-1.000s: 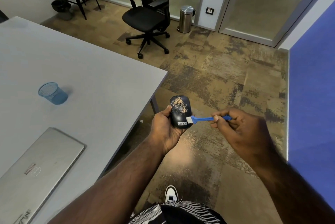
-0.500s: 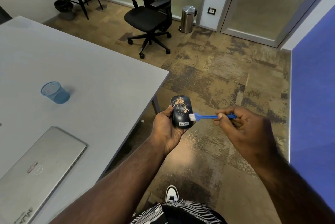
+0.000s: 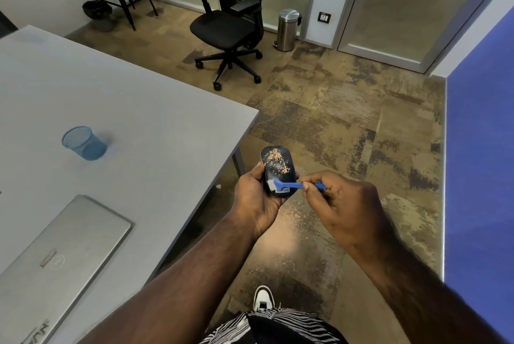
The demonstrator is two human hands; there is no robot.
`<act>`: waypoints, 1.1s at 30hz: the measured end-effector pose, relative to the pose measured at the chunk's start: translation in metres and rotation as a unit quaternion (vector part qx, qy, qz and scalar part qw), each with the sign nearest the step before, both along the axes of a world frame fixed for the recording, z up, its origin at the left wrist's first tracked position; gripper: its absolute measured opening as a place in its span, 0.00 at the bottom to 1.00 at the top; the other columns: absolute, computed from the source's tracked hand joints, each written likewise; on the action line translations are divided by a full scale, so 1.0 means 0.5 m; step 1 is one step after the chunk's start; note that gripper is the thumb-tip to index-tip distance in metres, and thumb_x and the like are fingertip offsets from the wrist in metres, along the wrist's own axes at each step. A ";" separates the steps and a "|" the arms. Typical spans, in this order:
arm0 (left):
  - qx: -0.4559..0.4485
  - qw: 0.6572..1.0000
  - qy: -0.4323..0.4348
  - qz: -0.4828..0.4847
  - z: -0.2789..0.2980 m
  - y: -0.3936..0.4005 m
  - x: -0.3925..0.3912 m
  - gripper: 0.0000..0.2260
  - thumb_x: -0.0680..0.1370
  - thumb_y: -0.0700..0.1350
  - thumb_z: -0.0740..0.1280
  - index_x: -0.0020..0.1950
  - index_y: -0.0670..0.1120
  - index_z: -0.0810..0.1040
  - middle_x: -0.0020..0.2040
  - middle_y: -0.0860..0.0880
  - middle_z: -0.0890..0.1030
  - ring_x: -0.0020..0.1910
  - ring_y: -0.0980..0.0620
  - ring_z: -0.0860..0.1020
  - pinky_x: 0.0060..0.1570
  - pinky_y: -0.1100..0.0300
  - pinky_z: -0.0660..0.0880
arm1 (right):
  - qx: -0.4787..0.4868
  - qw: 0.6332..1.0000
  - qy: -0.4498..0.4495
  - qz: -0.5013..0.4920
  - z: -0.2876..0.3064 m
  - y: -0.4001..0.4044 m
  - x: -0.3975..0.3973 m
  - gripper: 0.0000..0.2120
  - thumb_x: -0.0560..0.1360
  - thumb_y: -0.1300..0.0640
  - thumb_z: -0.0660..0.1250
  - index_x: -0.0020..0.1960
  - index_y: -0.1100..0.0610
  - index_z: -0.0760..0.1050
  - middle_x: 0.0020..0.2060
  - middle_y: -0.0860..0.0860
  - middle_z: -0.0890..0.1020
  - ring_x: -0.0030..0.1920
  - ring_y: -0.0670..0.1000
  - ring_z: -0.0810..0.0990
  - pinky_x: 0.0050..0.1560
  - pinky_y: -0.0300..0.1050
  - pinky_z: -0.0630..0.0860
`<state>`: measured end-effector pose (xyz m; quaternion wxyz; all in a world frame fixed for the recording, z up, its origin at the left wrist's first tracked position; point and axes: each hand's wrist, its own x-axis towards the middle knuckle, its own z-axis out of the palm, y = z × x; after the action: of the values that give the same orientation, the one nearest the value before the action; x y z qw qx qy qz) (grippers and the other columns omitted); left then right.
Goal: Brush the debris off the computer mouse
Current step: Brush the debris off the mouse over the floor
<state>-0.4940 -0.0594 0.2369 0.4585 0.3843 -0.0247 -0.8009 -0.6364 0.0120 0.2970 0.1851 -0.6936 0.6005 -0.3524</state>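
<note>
The left hand cradles the black computer mouse in its curled fingers, off the table's corner, above the floor. Tan debris covers the mouse toward 12 o'clock. The right hand, at 3 o'clock of the mouse, pinches the blue brush, its white bristles touching the mouse's near end.

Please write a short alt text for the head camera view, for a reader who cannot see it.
A person's left hand holds a black computer mouse with tan debris on it, while the right hand lays a small blue brush across it. A grey table stands left.
</note>
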 end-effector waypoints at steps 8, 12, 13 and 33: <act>0.000 1.000 0.003 0.000 0.003 -0.002 -0.003 0.21 0.83 0.49 0.52 0.68 0.36 0.70 0.65 0.35 0.76 0.48 0.40 0.81 0.52 0.46 0.77 | 0.004 1.000 0.018 -0.003 0.010 0.001 -0.005 0.06 0.76 0.59 0.71 0.52 0.57 0.84 0.28 0.39 0.74 0.25 0.37 0.75 0.27 0.26 0.64; 0.004 1.000 -0.005 -0.002 0.000 -0.002 -0.001 0.21 0.83 0.49 0.53 0.67 0.36 0.72 0.60 0.35 0.78 0.47 0.38 0.80 0.54 0.44 0.76 | 0.009 0.999 0.027 -0.029 0.013 0.005 -0.024 0.06 0.75 0.59 0.71 0.51 0.56 0.84 0.28 0.42 0.78 0.24 0.41 0.76 0.24 0.34 0.72; 0.005 1.000 -0.006 0.002 -0.001 -0.002 0.000 0.20 0.83 0.49 0.53 0.66 0.36 0.72 0.59 0.35 0.79 0.47 0.39 0.81 0.53 0.44 0.76 | 0.002 0.999 0.024 -0.043 0.014 0.006 -0.033 0.06 0.75 0.59 0.71 0.51 0.57 0.84 0.27 0.44 0.79 0.23 0.43 0.76 0.23 0.38 0.73; -0.001 1.000 -0.003 -0.006 -0.001 0.001 -0.006 0.20 0.83 0.48 0.53 0.67 0.37 0.72 0.63 0.37 0.78 0.50 0.41 0.80 0.50 0.46 0.78 | -0.028 0.997 -0.011 -0.069 0.002 0.004 -0.044 0.06 0.75 0.59 0.71 0.52 0.56 0.84 0.28 0.45 0.80 0.24 0.44 0.76 0.23 0.35 0.72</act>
<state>-0.4971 -0.0590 0.2366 0.4536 0.3858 -0.0294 -0.8028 -0.6582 0.0139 0.2981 0.1478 -0.6516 0.6345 -0.3884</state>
